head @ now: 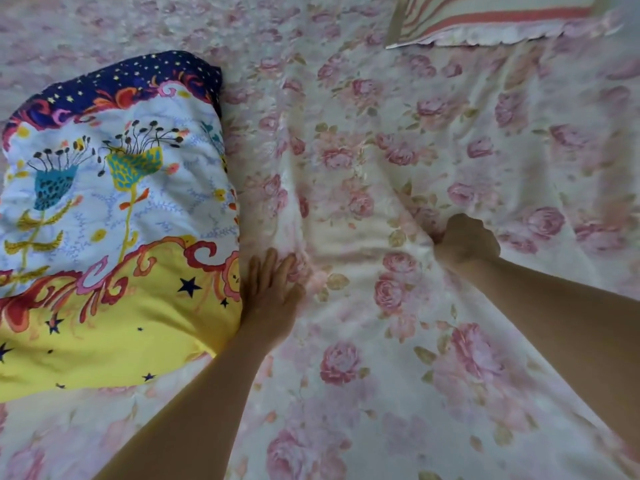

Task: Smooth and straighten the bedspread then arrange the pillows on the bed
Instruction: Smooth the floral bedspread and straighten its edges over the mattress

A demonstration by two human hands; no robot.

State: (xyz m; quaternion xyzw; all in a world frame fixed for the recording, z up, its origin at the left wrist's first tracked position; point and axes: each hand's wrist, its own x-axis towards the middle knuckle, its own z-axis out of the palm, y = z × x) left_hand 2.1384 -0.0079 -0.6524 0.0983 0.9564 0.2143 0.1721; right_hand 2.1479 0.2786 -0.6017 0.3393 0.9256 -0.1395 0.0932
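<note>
floral bedspread [398, 323] wrinkled; left hand [273, 292] flat, fingers straight, pressing it at 7 o'clock beside pillow [114, 220]; right hand [465, 242] fisted, gripping fold at center.

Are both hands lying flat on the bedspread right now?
No, the left hand lies flat on the bedspread, but the right hand grips a bunched fold of it.

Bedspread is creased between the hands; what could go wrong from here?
1. The right hand grips a fold of the bedspread; pulling may drag new creases toward the striped pillow.
2. The left hand lies flat beside the colourful pillow; sliding leftward could shove it askew.
</note>
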